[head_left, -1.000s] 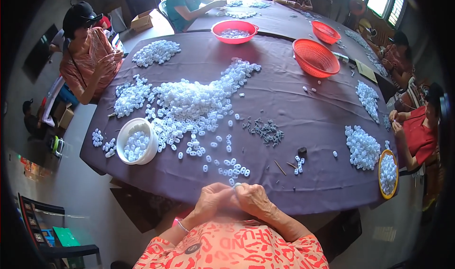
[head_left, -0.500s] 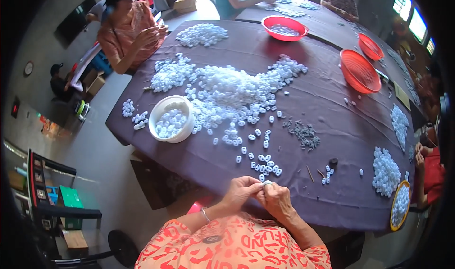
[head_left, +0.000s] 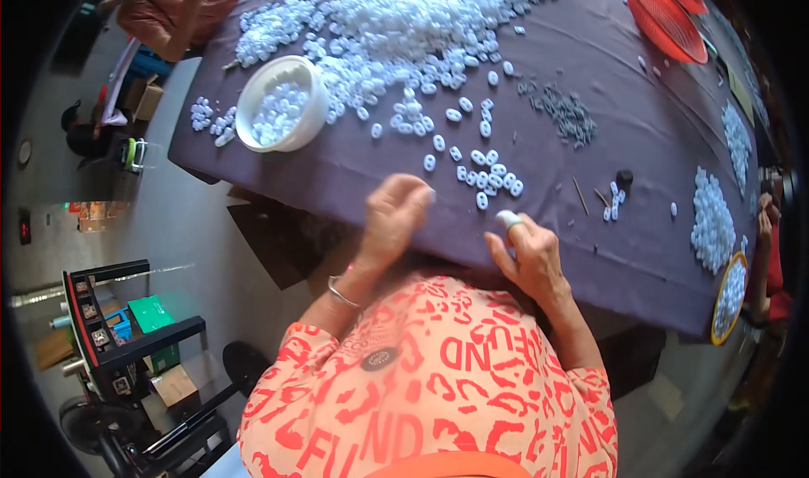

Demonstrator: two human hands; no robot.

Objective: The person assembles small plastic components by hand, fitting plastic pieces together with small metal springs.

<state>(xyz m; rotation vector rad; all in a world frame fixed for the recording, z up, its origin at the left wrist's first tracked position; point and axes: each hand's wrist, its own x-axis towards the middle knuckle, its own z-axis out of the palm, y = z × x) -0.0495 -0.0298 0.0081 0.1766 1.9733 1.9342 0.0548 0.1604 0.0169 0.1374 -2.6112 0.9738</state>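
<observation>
My left hand (head_left: 392,223) is raised over the table's near edge, smeared by motion, its fingers curled together. Something white shows at its fingertips; whether that is a held piece or a finger cover, I cannot make out. To the right, my right hand (head_left: 536,255) has thumb and index finger apart, with a white covering on the index fingertip (head_left: 508,218) and a ring. Just beyond both hands lies a loose cluster of small white oval two-holed plastic pieces (head_left: 493,173). Farther off is a small heap of dark grey pins (head_left: 563,114).
A white tub (head_left: 317,128) of white pieces stands at left, before a large white pile (head_left: 396,25). Two thin sticks (head_left: 581,196) and a dark round cap (head_left: 624,177) lie right. Red baskets (head_left: 666,19), another pile (head_left: 710,221) and a yellow-rimmed tray (head_left: 719,331) stand farther right.
My hands, joined at the fingertips before, have come apart, the left going left and the right going right. The view has tilted down toward my body.
</observation>
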